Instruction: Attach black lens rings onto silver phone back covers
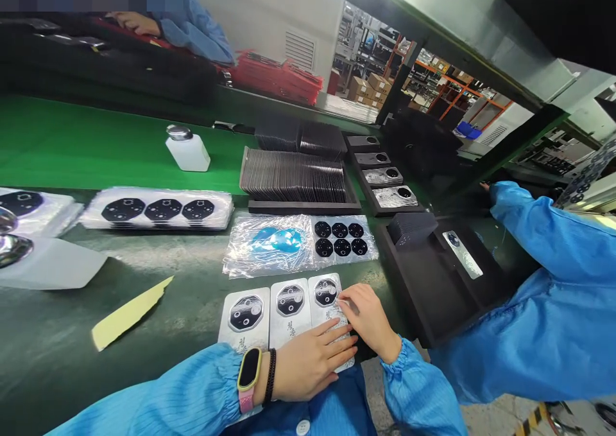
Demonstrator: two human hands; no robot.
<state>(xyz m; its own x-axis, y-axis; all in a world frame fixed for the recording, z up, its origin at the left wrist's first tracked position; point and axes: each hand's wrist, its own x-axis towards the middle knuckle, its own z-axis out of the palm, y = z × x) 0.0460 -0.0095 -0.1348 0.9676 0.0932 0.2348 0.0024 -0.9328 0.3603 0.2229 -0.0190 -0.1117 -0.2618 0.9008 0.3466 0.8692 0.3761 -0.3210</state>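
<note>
Three silver rectangular plates lie side by side at the bench's front edge: a left plate (226, 333), a middle plate (279, 327) and a right plate (320, 314). Each carries a black octagonal sticker (326, 292) with round marks near its top. My left hand (308, 362) lies flat with fingers stretched across the lower part of the middle and right plates. At the upper right edge of the right plate, my right hand (366, 314) has thumb and forefinger pinched together beside the sticker. What the pinch holds, if anything, is too small to make out.
Behind the plates lie a sheet of black octagonal stickers (341, 238) and a plastic bag (240, 243). Farther back stand a rack of thin dark plates (293, 176) and a white pump bottle (192, 153). A black tray (423, 282) and a co-worker's sleeve (524, 230) are at right.
</note>
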